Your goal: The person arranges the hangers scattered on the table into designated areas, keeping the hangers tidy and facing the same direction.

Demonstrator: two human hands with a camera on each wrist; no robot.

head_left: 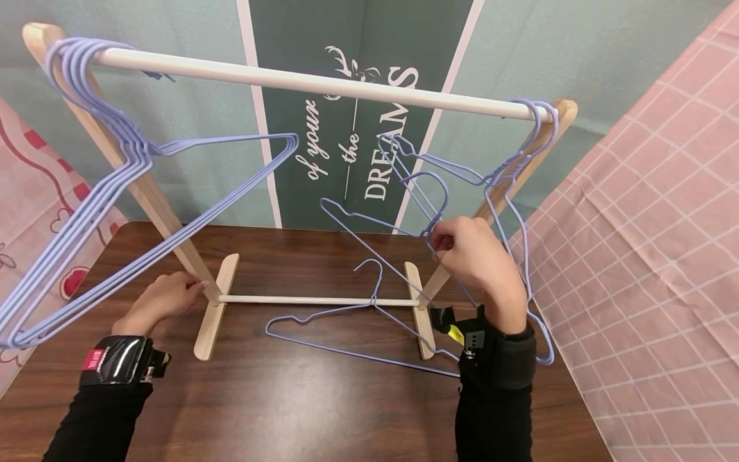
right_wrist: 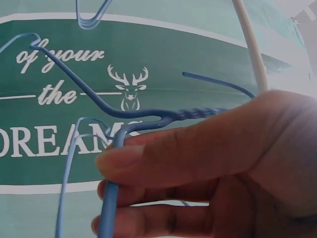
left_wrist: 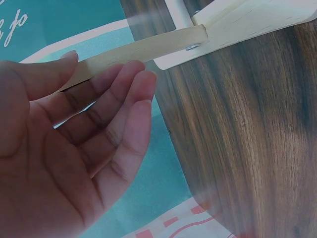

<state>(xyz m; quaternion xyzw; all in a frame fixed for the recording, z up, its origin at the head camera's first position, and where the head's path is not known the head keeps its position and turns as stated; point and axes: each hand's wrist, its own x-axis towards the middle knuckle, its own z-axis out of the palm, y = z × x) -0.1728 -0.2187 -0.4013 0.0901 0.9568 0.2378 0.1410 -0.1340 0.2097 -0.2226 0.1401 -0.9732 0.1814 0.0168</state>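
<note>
Hanger (head_left: 398, 228) pinched at its twisted neck, right there between the thumb and curled fingers (right_wrist: 198, 153) of the right hand (head_left: 476, 256) — blue wire, held up off the table, hook pointing up toward the white rail (head_left: 312, 80), just left of the rack's right leg (head_left: 519, 173). From the right wrist view the wire runs straight down through the grip, thumb clamped flat across it. By my reading this one is mid-lift, on its way to the rail; the next move would need the hook raised above the bar and tipped over it, clear of the tangle of hangers (head_left: 514, 167) already hooked at the right end. The right wrist is cocked up, forearm rising from the near edge. Over on the left, the left hand (head_left: 164, 298) rests low with fingers relaxed and straight, fingertips against the left wooden leg (left_wrist: 143, 49) near its foot, seemingly steadying the rack. One more hanger (head_left: 358, 327) lies flat on the dark table (head_left: 288, 398) across the lower crossbar, and a thick bunch (head_left: 104, 192) hangs at the rail's left end
</note>
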